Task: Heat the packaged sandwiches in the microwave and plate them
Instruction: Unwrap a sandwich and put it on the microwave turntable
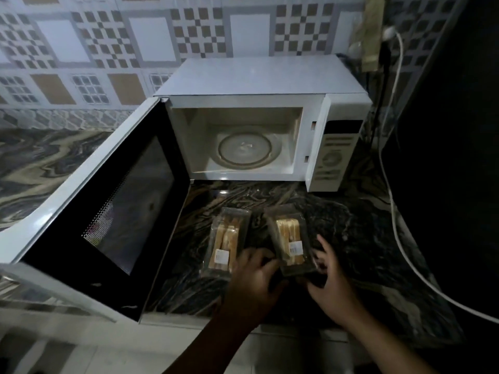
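Packaged sandwiches: left pack [225, 242] lies on the marble counter [351, 230]; right pack [290, 245] sits beside it, tilted. Both hands, left [255, 275] and right [330, 279], close round the right pack's near end, apparently to lift it. Microwave [259, 122] door [108, 209] stands open, turntable [244, 149] bare, ready for loading.

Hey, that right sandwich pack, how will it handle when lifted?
The right sandwich pack is clear, thin plastic, so probably light, a bit flexible and maybe slippery. Both hands, left and right, are at its near end, so the far end may sag or tilt.
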